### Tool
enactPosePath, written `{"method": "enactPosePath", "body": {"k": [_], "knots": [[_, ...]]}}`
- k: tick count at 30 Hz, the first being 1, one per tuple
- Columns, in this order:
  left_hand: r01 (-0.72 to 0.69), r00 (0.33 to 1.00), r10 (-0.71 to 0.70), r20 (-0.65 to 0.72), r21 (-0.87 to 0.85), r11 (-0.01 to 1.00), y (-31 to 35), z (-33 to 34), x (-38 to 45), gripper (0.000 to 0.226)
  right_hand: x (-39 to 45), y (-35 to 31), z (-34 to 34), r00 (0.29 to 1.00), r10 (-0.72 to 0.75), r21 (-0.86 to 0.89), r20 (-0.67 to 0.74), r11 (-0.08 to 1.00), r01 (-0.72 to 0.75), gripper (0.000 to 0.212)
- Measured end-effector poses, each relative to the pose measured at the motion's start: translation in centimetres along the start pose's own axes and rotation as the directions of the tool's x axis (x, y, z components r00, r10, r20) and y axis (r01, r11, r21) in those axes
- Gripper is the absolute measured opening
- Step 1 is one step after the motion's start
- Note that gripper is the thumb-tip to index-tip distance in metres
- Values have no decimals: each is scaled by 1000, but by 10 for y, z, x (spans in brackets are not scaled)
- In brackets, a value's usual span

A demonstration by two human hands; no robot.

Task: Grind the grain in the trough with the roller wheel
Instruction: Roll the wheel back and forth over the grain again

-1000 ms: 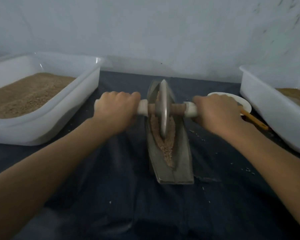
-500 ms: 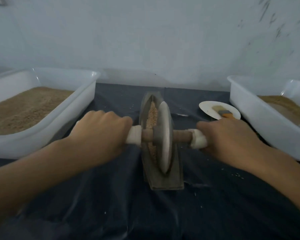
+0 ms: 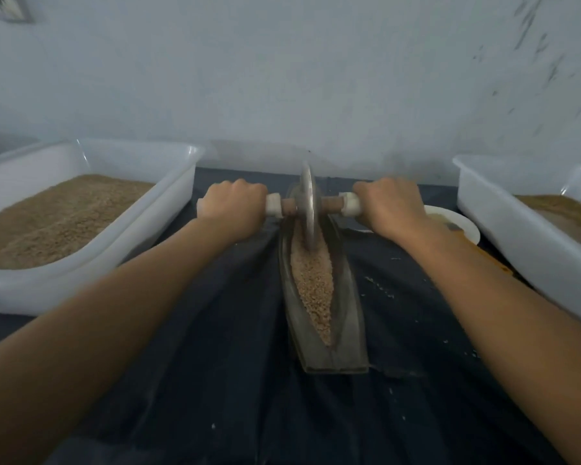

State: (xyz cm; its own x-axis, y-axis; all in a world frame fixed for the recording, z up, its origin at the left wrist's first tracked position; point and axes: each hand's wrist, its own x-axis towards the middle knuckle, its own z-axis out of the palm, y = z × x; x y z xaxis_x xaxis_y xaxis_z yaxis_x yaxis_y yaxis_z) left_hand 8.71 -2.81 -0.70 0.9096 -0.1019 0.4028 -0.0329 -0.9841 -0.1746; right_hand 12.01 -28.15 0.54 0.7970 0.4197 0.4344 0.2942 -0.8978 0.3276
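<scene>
From the head view I see the roller wheel (image 3: 307,204) upright at the trough's (image 3: 348,317) far end, toward 12 o'clock — a grey disc on a wooden axle. My left hand (image 3: 230,204) and right hand (image 3: 391,204) each grip a white handle. Grain (image 3: 312,283) lies exposed behind it — half a second ago the wheel sat near me.
</scene>
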Motion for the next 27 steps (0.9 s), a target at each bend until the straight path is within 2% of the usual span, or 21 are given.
{"method": "enactPosePath", "body": {"k": [4, 7, 9, 11, 14, 16, 18, 21, 24, 27], "knots": [[-110, 994, 111, -10, 84, 990, 9, -25, -21, 14, -36, -4, -9, 988, 35, 158, 150, 986, -58, 21], [-203, 979, 203, 15, 118, 972, 10, -46, -67, 25, -90, 0, -34, 975, -33, 194, 220, 981, -10, 32], [-279, 960, 281, -7, 99, 955, 6, -63, -99, 40, -120, 4, -56, 986, -136, 131, 98, 984, 123, 45], [-366, 926, 370, -80, 58, 929, -3, -74, -122, 53, -132, 8, -72, 978, -199, 120, -58, 971, 205, 48], [-333, 943, 333, 13, 85, 939, -7, -67, -122, 52, -124, 8, -67, 980, -199, 132, -13, 971, 199, 45], [-262, 965, 261, 29, 134, 956, -4, -49, -97, 39, -105, 2, -43, 990, -106, 86, 97, 992, 98, 42], [-222, 974, 227, -18, 157, 962, 0, -31, -59, 25, -73, -1, -21, 987, 23, 109, 159, 993, -41, 38], [-131, 990, 134, -35, 81, 988, -2, -13, 4, 17, -21, 2, 4, 990, 83, 147, 110, 984, -99, 18], [-93, 996, 93, -8, 53, 994, -6, -2, 30, 17, 10, 5, 12, 988, 111, 116, 106, 986, -123, 18], [-103, 994, 105, -32, 47, 994, -2, -6, 10, 15, -6, 2, 8, 991, 91, 122, 95, 987, -102, 22]]}}
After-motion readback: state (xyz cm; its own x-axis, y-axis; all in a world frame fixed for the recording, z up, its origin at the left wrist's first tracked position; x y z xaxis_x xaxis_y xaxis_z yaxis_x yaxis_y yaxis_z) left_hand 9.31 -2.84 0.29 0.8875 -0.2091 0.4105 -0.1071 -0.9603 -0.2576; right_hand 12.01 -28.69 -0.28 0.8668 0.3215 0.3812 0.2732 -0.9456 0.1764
